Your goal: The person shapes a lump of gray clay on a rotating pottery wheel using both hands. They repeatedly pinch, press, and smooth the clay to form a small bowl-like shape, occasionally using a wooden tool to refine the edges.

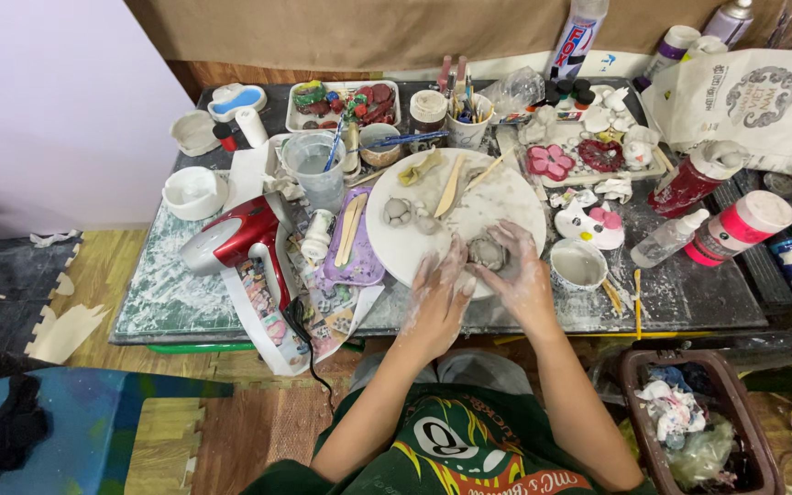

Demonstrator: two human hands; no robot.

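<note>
Both my hands are smeared with pale clay and meet over a small grey clay lump (486,252) on the near edge of a round white board (506,197). My left hand (439,291) presses the lump from the left. From the right, my right hand (517,266) cups it with curled fingers. Another small clay piece (398,212) lies on the board's left part. Wooden modelling sticks (451,184) rest across the board's far side.
A red hair dryer (236,236) lies left of the board, with a water cup (315,168) behind it. A small bowl of slip (577,265) sits by my right hand. Paint bottles (737,226), painted clay figures (593,226) and trays crowd the table. A bin (695,422) stands at right.
</note>
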